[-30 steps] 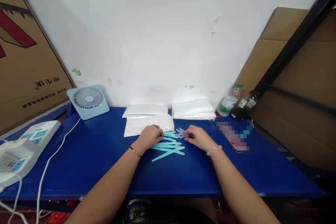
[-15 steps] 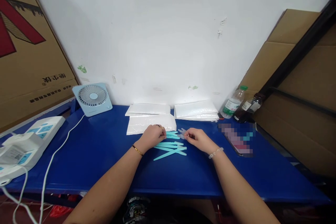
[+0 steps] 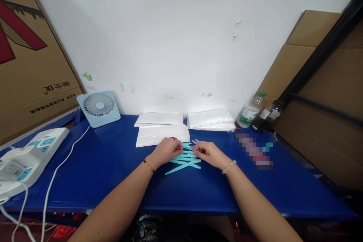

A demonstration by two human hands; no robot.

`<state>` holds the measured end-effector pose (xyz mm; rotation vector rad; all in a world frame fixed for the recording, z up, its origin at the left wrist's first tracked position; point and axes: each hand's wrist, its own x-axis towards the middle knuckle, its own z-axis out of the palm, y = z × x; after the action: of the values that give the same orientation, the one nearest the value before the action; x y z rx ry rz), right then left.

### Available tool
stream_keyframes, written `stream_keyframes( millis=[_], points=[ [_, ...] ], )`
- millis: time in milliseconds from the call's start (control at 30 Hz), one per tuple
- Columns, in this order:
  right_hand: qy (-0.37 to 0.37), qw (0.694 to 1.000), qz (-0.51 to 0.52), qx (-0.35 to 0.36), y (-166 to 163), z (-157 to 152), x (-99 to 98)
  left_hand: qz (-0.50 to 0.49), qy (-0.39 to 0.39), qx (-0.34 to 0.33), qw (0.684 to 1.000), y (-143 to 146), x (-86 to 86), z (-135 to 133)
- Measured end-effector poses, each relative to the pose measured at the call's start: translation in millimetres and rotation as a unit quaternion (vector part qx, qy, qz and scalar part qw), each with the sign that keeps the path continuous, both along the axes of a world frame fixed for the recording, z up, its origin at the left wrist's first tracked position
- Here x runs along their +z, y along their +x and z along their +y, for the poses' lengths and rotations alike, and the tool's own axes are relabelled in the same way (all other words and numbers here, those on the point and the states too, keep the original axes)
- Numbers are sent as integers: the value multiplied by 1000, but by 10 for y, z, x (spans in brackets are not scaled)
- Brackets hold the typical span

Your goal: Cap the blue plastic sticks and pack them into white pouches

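Observation:
Several slim teal plastic sticks (image 3: 183, 167) lie loosely crossed on the blue table between my hands. My left hand (image 3: 169, 149) is closed, thumb and fingers pinched on the near end of one teal stick. Opposite it, my right hand (image 3: 208, 153) has its thumb and index finger pinched together by the other end of the sticks. What its fingertips hold is too small to make out. A few translucent pale pieces (image 3: 195, 141) lie just behind the right fingers, partly hidden by them.
White padded envelopes (image 3: 161, 134) lie behind my left hand, with another envelope stack (image 3: 210, 118) to the right. A blue fan (image 3: 99, 109) and a white power strip (image 3: 42, 147) are on the left. On the right stand a clear bottle (image 3: 252, 110) and a dark bottle (image 3: 266, 117).
Both hands have come nearer to me and closer together over the teal sticks. My right hand has shifted left, away from the translucent pieces.

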<state>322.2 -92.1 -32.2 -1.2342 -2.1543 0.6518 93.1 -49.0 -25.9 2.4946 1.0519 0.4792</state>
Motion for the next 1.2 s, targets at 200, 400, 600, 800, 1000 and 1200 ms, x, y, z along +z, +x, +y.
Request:
stream_keyframes(
  millis=[200, 400, 600, 800, 1000, 1200],
  points=[
    [6, 1000, -3, -25, 60, 27, 10, 5, 10, 7, 1000, -31, -14, 19],
    [65, 991, -96, -70, 36, 114, -74, 74, 77, 78, 991, -102, -74, 145],
    [79, 981, -142, -102, 4, 131, -127, 71, 65, 85, 992, -102, -100, 166],
    [54, 990, -84, -97, 58, 125, -108, 62, 62, 84, 993, -100, -87, 169],
    [52, 993, -64, -84, 17, 122, -104, 66, 73, 77, 992, -75, -82, 162],
    [54, 994, -70, -57, -77, 79, -45, 76, 102, 45, 991, -20, -69, 106]
  ],
)
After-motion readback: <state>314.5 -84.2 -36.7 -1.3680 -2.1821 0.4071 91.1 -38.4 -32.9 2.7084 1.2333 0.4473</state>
